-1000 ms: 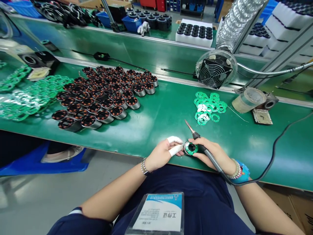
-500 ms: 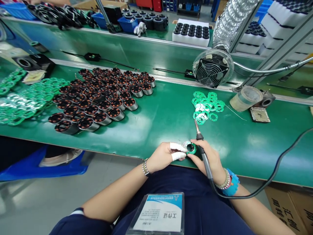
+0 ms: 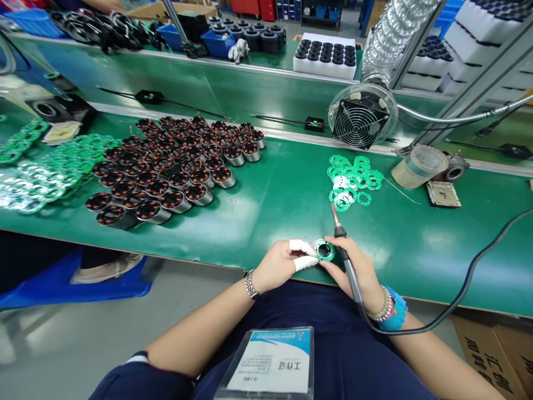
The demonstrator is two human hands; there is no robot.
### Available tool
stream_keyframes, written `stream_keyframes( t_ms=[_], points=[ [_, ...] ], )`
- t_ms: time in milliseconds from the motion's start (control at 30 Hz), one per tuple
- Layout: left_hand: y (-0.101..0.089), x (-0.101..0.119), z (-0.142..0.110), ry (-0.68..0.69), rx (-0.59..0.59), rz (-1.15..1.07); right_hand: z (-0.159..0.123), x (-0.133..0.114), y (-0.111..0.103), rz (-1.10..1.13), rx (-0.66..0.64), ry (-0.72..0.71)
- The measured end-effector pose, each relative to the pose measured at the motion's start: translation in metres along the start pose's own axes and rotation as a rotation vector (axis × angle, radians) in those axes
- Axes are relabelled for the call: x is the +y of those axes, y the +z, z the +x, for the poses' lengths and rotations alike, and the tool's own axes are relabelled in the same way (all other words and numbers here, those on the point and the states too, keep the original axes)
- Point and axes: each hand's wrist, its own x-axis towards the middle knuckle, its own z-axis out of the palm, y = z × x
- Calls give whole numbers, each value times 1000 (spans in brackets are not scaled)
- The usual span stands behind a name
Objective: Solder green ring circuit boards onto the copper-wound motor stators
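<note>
Near the front edge of the green bench, a motor stator (image 3: 315,244) has a ring-shaped green circuit board (image 3: 326,257) on top. My left hand (image 3: 287,261), with white finger covers on thumb and forefinger, pinches its left side. Thumb and forefinger of my right hand (image 3: 350,266) close on its right side. A soldering iron (image 3: 350,272) also rests in my right hand, its tip pointing away from me, close to a small pile of ring circuit boards (image 3: 352,180). The stator's lower part is largely hidden by my fingers.
Rows of copper-wound stators (image 3: 166,172) stand to the left, beside panels of green boards (image 3: 58,166). A fan (image 3: 360,122) on a foil duct hangs at the back. A cup (image 3: 420,168) and a soldering-iron stand (image 3: 443,194) sit right; the iron's cord (image 3: 466,294) loops rightward.
The soldering iron has swung from leaning left to pointing nearly straight away from me. My left fingers have moved in against the stator. The board's tilt has shifted slightly.
</note>
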Motion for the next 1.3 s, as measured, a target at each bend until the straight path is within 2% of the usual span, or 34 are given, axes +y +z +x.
stream_keyframes(
  t_ms=[133,333,567,667,767,933,1300],
  points=[
    [0,0,-1,-13,-16,38,0,0,1,-4,20,-13],
    [-1,-10,-5,89,20,196,0,0,1,15,11,-12],
    [-2,-17,-5,120,21,234,1,-1,2,6,12,-39],
    [-2,-16,-5,126,31,293,2,-6,-5,18,52,-87],
    [-1,-15,-5,112,28,294,0,-17,-22,48,97,-152],
    [-2,-16,-5,103,21,234,-5,-32,-47,128,36,-195],
    [-1,-13,-4,93,35,203,-10,-29,-46,187,-2,-116]
  ],
)
